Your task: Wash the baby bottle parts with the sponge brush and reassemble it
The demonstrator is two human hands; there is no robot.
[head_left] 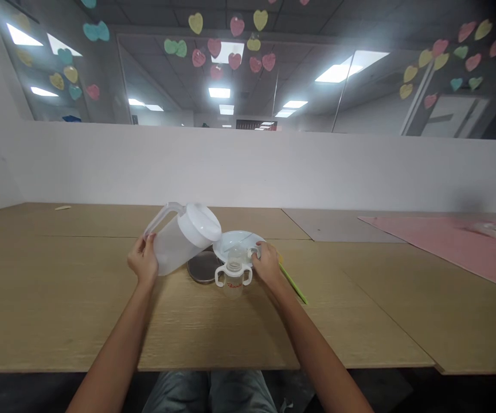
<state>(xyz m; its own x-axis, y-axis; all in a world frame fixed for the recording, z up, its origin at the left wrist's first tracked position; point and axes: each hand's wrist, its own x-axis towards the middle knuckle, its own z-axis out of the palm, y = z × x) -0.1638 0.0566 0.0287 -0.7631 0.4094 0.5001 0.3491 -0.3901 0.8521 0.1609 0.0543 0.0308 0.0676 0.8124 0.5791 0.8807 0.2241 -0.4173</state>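
Head view: counter runs wide, front edge just ahead of the lap; back edge meets a smooth white wall. Most room to move: left of the pitcher and along the front strip. Right side has seams, then a flat grey sheet at the back and a pink sheet with a straight slanting edge.

Left hand: fingers grasping the pitcher at the lower handle side. Pitcher is frosted translucent plastic, rounded white lid, loop handle; tipped, lid end toward the baby bottle. Bottle stands upright near the middle, clear body, red lettering, two white curved handles.

Right hand: fingers pinching a small white piece just behind and right of the bottle; can't tell exactly what it is.

White plate, round and glossy, behind the bottle. Dark round shallow dish, metallic-looking, beside the plate, partly under the pitcher in view. Thin green stick slants toward the front edge, by the right wrist. Counter surface brown, lightly grained.
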